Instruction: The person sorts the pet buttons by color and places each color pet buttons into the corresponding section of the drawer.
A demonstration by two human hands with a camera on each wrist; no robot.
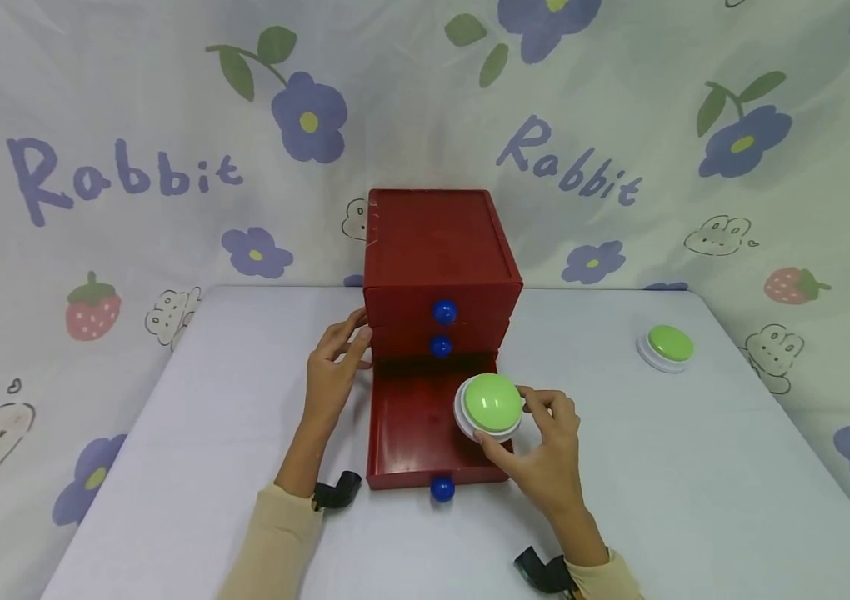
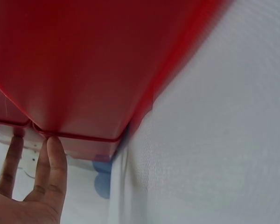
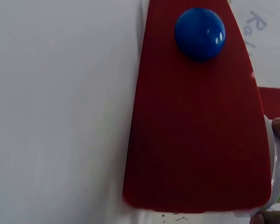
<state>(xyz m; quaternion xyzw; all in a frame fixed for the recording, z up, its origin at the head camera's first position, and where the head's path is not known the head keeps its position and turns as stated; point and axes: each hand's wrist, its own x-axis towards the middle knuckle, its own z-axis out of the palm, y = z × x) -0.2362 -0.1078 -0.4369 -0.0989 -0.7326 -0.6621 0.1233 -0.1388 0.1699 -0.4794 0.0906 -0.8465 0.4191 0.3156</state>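
A red drawer cabinet (image 1: 432,242) with blue round knobs stands mid-table, its bottom drawer (image 1: 413,425) pulled out. Over the drawer's right side, my right hand (image 1: 548,454) holds a round push-button light with a green dome (image 1: 494,402) and white base by its rim, thumb in front and fingers behind. In the right wrist view the drawer's front and its blue knob (image 3: 199,33) hide most of the white base (image 3: 274,163). My left hand (image 1: 331,371) rests against the cabinet's left side; in the left wrist view its fingers (image 2: 57,163) are extended and touch the red side.
Another green-domed white button (image 1: 670,343) sits on the table at the far right. A white cloth covers the table (image 1: 695,467), and a patterned curtain (image 1: 425,108) hangs close behind the cabinet. Dark wrist-worn cameras (image 1: 338,490) are on both arms.
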